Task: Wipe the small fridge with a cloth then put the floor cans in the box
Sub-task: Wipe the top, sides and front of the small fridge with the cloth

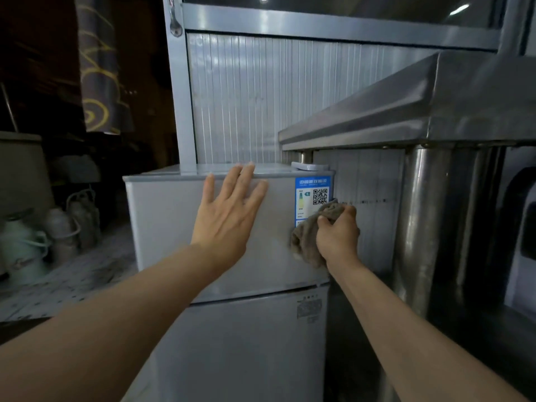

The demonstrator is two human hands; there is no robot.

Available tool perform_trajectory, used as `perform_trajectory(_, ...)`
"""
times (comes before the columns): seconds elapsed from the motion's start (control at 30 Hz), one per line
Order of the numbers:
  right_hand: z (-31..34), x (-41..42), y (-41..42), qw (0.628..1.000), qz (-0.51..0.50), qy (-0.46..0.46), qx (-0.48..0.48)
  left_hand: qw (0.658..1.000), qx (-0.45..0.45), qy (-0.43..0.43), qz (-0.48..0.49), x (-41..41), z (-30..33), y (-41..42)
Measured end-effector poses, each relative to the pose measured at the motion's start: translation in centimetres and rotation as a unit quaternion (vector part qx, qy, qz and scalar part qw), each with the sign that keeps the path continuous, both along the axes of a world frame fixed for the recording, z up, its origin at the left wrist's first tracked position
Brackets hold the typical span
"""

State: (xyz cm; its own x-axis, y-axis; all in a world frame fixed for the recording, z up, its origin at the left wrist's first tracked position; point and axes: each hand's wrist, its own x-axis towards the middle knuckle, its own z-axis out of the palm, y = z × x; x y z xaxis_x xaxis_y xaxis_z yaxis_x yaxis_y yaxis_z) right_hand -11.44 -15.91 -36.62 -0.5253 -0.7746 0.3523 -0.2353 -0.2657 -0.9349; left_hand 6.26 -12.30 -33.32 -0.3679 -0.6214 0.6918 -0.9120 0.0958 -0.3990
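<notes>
A small silver two-door fridge [162,221] fills the middle of the head view, with a blue energy label [311,195] at the upper door's right edge. My left hand [229,210] lies flat with straight fingers against the upper door, fingertips reaching the top edge. My right hand [338,236] grips a bunched grey-brown cloth [306,240] and presses it against the right edge of the upper door, just below the label. No cans or box are in view.
A stainless steel counter [406,111] on thick round legs [420,227] stands close to the fridge's right side. A ribbed metal panel [261,97] rises behind. At the left, pale jugs [26,250] and containers sit on the dim floor.
</notes>
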Motion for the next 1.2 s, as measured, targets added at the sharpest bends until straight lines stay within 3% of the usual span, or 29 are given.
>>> perform_trajectory(0.2,5.0,0.6,-0.1,0.999,-0.032,0.018,0.001,1.000,0.019,0.005,-0.005,0.0,0.5,0.0)
perform_trajectory(0.37,5.4,1.4,1.1,0.995,-0.070,0.077,-0.002,0.999,0.050,0.006,-0.019,0.3,1.0,0.5)
perform_trajectory(0.67,3.6,7.1,6.8,0.988,0.028,0.125,-0.090,0.992,0.046,0.094,-0.074,3.6,1.7,4.1)
perform_trajectory(0.9,7.3,9.8,8.3,0.980,0.085,0.121,-0.132,0.980,0.021,0.179,-0.088,7.7,4.7,4.3)
perform_trajectory(1.2,15.7,12.4,5.1,0.990,0.079,0.115,-0.025,0.962,0.134,0.230,-0.067,10.2,11.0,1.7)
